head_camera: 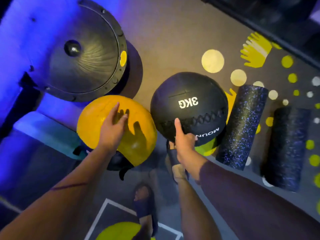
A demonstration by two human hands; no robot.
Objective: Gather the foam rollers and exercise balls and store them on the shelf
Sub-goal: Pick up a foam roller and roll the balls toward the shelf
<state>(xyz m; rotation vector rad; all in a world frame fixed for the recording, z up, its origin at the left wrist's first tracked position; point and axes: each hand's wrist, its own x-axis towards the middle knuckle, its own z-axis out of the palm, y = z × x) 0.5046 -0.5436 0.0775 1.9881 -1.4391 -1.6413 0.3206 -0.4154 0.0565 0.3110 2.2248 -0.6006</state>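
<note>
A black medicine ball marked "3KG" sits on the floor at centre. My right hand holds its near underside, thumb up against the stitching and fingers curled beneath it. To its left lies an orange exercise ball. My left hand hovers over the orange ball with fingers spread and straight, casting a shadow on it; contact is unclear. Two black speckled foam rollers lie side by side on the floor to the right.
A black half-dome balance trainer leans at upper left beside a blue-lit bench. Yellow and white dots and hand prints mark the floor mat. My feet in dark sandals stand below. A yellow-green ball shows at the bottom edge.
</note>
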